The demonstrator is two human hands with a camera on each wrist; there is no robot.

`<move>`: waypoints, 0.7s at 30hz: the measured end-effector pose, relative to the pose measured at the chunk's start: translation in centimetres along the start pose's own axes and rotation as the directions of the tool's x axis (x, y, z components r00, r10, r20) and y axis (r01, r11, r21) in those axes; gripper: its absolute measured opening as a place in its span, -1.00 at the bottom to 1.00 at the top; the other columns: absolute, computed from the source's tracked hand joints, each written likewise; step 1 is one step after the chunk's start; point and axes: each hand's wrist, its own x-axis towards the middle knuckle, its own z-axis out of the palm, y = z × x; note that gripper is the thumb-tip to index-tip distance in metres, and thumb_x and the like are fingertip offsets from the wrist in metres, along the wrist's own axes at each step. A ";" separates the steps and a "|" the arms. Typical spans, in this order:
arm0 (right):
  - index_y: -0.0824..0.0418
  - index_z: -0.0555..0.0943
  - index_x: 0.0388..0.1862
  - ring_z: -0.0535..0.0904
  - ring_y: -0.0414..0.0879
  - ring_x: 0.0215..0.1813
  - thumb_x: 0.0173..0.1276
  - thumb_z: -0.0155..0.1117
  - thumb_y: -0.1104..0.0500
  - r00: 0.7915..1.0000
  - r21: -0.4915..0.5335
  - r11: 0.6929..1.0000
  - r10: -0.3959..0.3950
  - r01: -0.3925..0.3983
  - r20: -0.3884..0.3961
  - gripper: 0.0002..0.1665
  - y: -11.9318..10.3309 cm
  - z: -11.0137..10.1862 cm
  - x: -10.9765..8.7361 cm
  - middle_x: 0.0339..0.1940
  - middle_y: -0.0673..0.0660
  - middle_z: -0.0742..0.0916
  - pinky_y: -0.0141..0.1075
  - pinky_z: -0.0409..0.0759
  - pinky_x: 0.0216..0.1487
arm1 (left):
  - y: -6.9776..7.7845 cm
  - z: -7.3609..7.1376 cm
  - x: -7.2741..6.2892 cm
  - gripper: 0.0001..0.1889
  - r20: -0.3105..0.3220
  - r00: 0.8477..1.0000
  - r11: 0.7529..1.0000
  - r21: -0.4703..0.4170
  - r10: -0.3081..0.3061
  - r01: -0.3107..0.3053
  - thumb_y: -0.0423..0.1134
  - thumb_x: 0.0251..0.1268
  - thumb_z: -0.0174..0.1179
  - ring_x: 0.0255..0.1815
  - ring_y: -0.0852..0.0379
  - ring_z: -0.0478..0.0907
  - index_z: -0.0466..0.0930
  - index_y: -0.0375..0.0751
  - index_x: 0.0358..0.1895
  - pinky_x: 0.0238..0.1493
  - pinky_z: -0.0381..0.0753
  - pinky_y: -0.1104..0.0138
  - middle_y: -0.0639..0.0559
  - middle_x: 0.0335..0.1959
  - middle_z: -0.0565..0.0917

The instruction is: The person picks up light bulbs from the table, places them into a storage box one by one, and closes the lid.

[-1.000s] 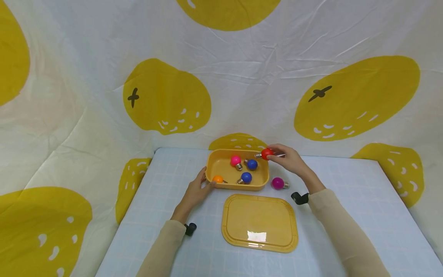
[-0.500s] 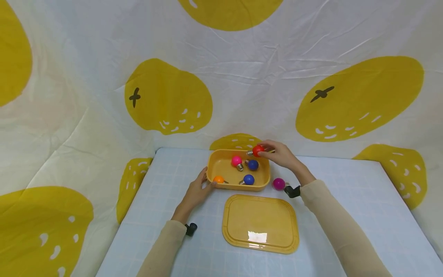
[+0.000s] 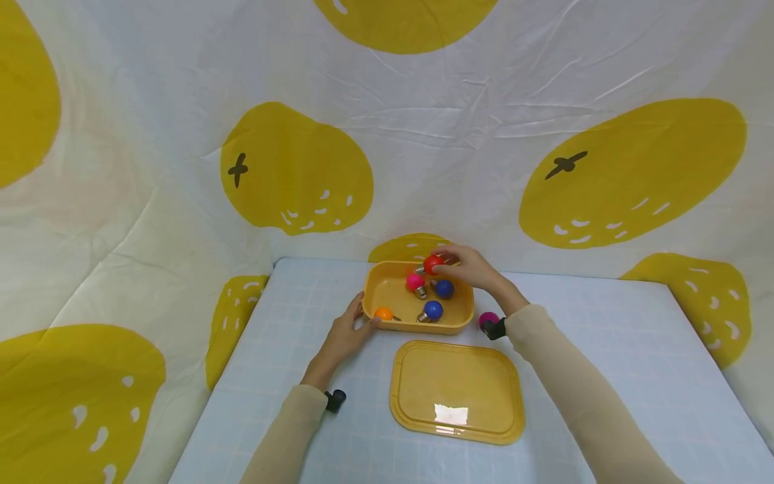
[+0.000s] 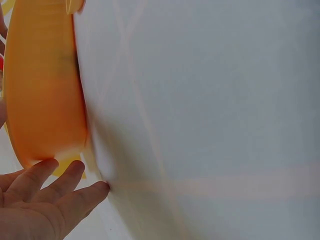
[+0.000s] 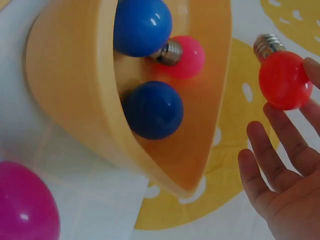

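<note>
My right hand (image 3: pixel 468 267) pinches a red light bulb (image 3: pixel 433 264) by its globe, above the back rim of a yellow box (image 3: pixel 387 294). The bulb's metal screw base points left in the head view. Inside the box lie a pink bulb (image 3: pixel 415 282), two blue bulbs (image 3: pixel 444 289) and an orange bulb (image 3: pixel 383 314). At the box's front left corner my left hand (image 3: pixel 346 334) touches the wall with nearly straight fingers, which the left wrist view shows against the orange-lit side (image 4: pixel 45 90). On the table, a magenta bulb (image 5: pixel 25 205) is partly hidden by the right wrist camera in the head view.
A yellow lid (image 3: pixel 456 390) lies flat on the table in front of the box. Pale blue checked cloth covers the table (image 3: pixel 605 349). Behind it hangs a white curtain (image 3: pixel 447 175) with large yellow fruit prints.
My right hand has carried the red bulb leftward, from the box's right back corner to above its back rim. The left hand stays at the box.
</note>
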 end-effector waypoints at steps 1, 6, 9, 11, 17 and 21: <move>0.24 0.59 0.25 0.58 0.17 0.12 0.41 0.36 0.05 1.000 -0.003 1.000 0.001 -0.001 0.008 -0.50 -0.1 0.1 0.1 0.09 0.21 0.68 0.07 0.57 0.17 | 0.0 0.0 0.0 -0.12 0.000 1.000 1.000 0.000 -0.001 0.001 0.17 0.37 0.24 0.40 -0.14 0.38 0.02 0.04 0.62 0.39 0.21 -0.19 -0.10 0.47 0.36; 0.26 0.61 0.22 0.61 0.18 0.11 0.40 0.37 0.06 0.999 -0.032 0.999 -0.024 0.025 0.029 -0.51 -0.2 0.9 1.0 0.08 0.22 0.69 0.06 0.57 0.16 | 0.1 0.1 0.0 -0.12 -0.003 1.000 1.000 0.004 -0.006 0.006 0.16 0.37 0.25 0.41 -0.14 0.37 0.02 0.03 0.62 0.39 0.20 -0.20 -0.09 0.47 0.37; 0.29 0.59 0.25 0.63 0.17 0.10 0.42 0.36 0.08 0.998 -0.061 0.997 -0.049 0.051 0.040 -0.49 -0.2 1.4 1.5 0.09 0.24 0.70 0.03 0.58 0.16 | 0.2 0.0 -0.1 -0.12 -0.004 1.000 1.000 0.008 -0.010 0.010 0.18 0.36 0.24 0.41 -0.13 0.37 0.03 0.03 0.62 0.40 0.19 -0.19 -0.10 0.46 0.37; 0.31 0.58 0.27 0.63 0.17 0.10 0.43 0.34 0.10 0.997 -0.066 0.996 -0.051 0.055 0.054 -0.49 -0.3 1.7 1.8 0.10 0.26 0.69 0.02 0.59 0.14 | 0.2 0.0 -0.1 -0.11 -0.005 1.000 1.000 0.010 -0.010 0.010 0.20 0.35 0.23 0.41 -0.14 0.36 0.03 0.03 0.62 0.40 0.18 -0.19 -0.11 0.46 0.37; 0.32 0.56 0.29 0.63 0.17 0.11 0.44 0.33 0.12 0.996 -0.050 0.999 0.000 0.005 0.095 -0.48 -0.8 2.3 2.3 0.12 0.29 0.68 0.02 0.59 0.13 | 0.1 0.1 0.0 -0.12 -0.003 1.000 1.000 0.014 -0.011 0.011 0.17 0.37 0.24 0.42 -0.13 0.35 0.03 0.03 0.62 0.41 0.17 -0.18 -0.09 0.46 0.37; 0.27 0.55 0.30 0.62 0.14 0.11 0.44 0.32 0.06 0.994 -0.077 0.997 0.030 -0.021 0.108 -0.47 -0.9 2.7 2.7 0.12 0.26 0.69 0.03 0.57 0.16 | 0.1 0.0 0.1 -0.13 -0.008 1.000 1.000 0.026 0.001 -0.001 0.14 0.38 0.24 0.41 -0.12 0.37 0.03 -0.02 0.62 0.40 0.19 -0.19 -0.09 0.46 0.38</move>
